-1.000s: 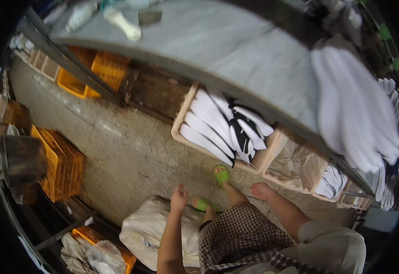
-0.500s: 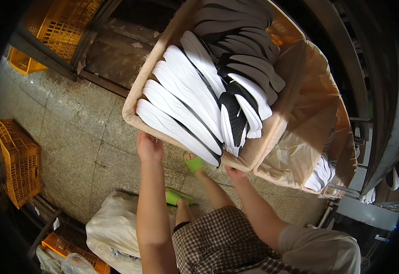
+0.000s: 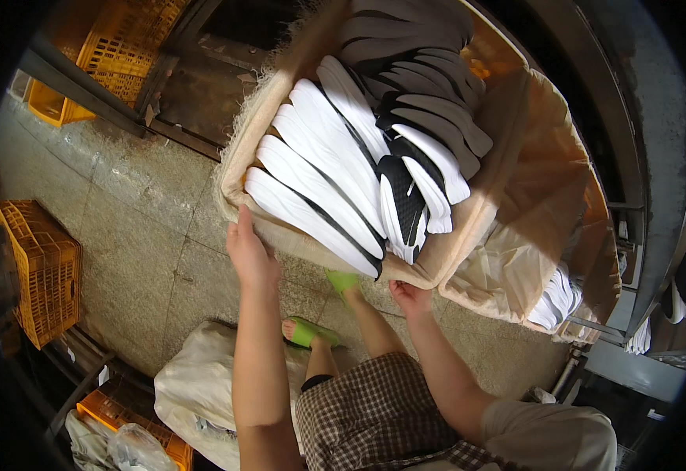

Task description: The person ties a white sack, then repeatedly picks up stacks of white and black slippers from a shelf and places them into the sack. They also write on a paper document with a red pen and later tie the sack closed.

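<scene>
A bin lined with beige cloth [image 3: 233, 169] is in front of me, filled with white shoe soles [image 3: 311, 196] standing on edge in rows, with dark edges. Toward its right side lie several soles with black tread [image 3: 402, 196]. At the near left corner my left hand [image 3: 250, 255] grips the rim, thumb side up, its other fingers partly hidden by the cloth. My right hand [image 3: 410, 297] is closed on the near rim, close to the right corner. Both hands are outside the bin and touch no soles.
A second cloth-lined bin [image 3: 508, 267] with white soles [image 3: 555, 298] adjoins on the right, beside grey metal machinery [image 3: 645, 345]. Yellow crates [image 3: 49, 267] stand on the left. A pale sack [image 3: 202, 385] lies near my feet in green slippers [image 3: 308, 331]. Behind the crates runs a metal frame [image 3: 84, 86].
My left hand has risen along the bin's corner, with its thumb side now over the rim. A frayed cloth edge now shows on the left side. My right hand stays at the near rim.
</scene>
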A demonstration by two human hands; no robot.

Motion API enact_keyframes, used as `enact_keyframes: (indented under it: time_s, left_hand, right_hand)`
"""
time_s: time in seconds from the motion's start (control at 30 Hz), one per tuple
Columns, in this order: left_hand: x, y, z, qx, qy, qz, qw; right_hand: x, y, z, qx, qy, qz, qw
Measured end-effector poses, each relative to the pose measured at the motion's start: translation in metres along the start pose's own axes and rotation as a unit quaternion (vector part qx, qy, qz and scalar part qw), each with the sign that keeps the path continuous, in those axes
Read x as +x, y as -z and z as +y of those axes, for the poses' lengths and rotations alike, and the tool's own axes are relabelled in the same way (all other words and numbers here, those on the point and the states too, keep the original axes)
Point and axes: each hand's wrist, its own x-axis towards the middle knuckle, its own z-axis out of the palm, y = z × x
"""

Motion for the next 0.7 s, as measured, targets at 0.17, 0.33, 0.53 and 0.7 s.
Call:
enact_keyframes:
  time_s: [0.17, 0.33, 0.53, 0.7]
  left_hand:
    - [0.029, 0.002, 0.006, 0.038, 0.039, 0.071, 0.996]
    - [0.016, -0.020, 0.011, 0.033, -0.037, 0.012, 0.999]
    - [-0.038, 0.005, 0.033, 0.249, -0.029, -0.091, 0.964]
    - [-0.052, 0.000, 0.078, 0.299, -0.091, -0.116, 0.943]
  right_hand:
    - [-0.009, -0.001, -0.003, -0.228, 0.161, 0.082, 0.957]
    - [-0.079, -0.053, -0.020, -0.154, 0.099, 0.210, 0.960]
    - [-0.140, -0.141, -0.036, -0.498, 0.209, 0.162, 0.826]
    - [-0.227, -0.203, -0.017, -0.598, 0.204, 0.024, 0.775]
